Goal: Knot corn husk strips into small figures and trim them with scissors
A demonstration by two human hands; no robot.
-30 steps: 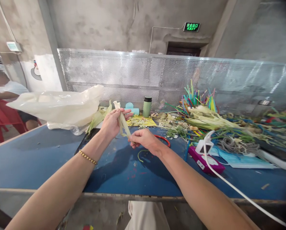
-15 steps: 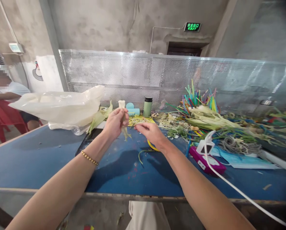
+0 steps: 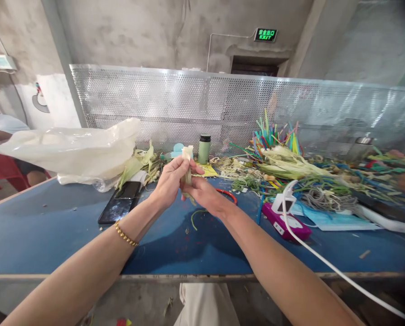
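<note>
A pale, folded corn husk stands upright between my hands above the table, its top end showing over the fingers. My left hand is closed around its upper part, thumb pressed on it. Lower down, my right hand pinches the same husk, its fingertips touching those of the left. A red loop shows just behind my right wrist; I cannot tell whether the hand holds it. Below the hands a thin green strand lies on the blue table.
Left stand a large plastic bag, loose husks and a black phone. Behind are a green bottle and a perforated metal screen. Right lie a husk pile, cords and a purple power strip with a white cable.
My right hand has come left and up to meet the husk, now gripping its lower part. A yellow curve showed by the right wrist before; a red loop shows there now. The view has shifted right.
</note>
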